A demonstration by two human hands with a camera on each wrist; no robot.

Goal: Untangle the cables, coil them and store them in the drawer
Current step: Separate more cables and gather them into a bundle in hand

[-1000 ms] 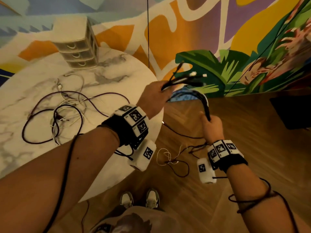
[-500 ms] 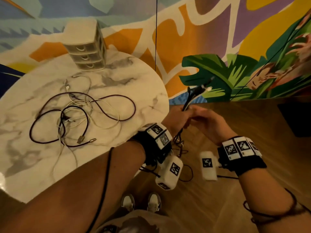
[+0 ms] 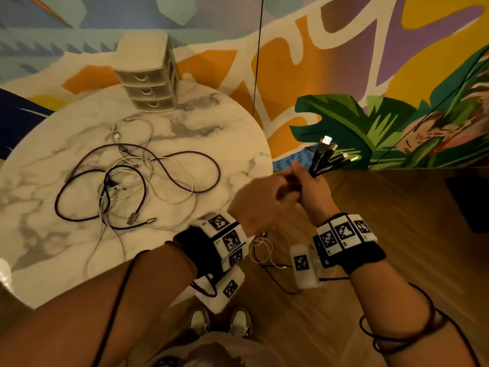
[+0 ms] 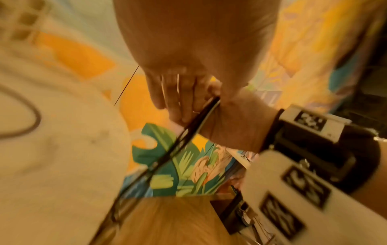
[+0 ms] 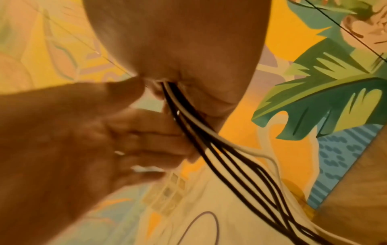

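A bundle of black cables [image 3: 324, 161], with one pale strand in it, has its USB plugs sticking up from my right hand [image 3: 301, 178], which grips it just off the table's right edge. My left hand [image 3: 280, 192] sits against the right one, fingers curled on the same bundle [image 5: 188, 132] below the fist. The bundle's loose strands [image 4: 182, 140] hang down toward the floor. A tangle of dark purple and white cables [image 3: 127, 192] lies on the round marble table [image 3: 225, 133]. A small three-drawer unit [image 3: 148, 83] stands at the table's far edge with its drawers closed.
Thin white and black cable ends [image 3: 264, 250] lie on the wooden floor between my wrists. A painted mural wall [image 3: 344, 62] rises behind the table. A dark object [image 3: 471, 200] sits on the floor at the right. My shoes [image 3: 219, 321] stand by the table edge.
One second ago my hands were apart with the bundle stretched between them. They have come together, and the plugs now stick up above my right hand.
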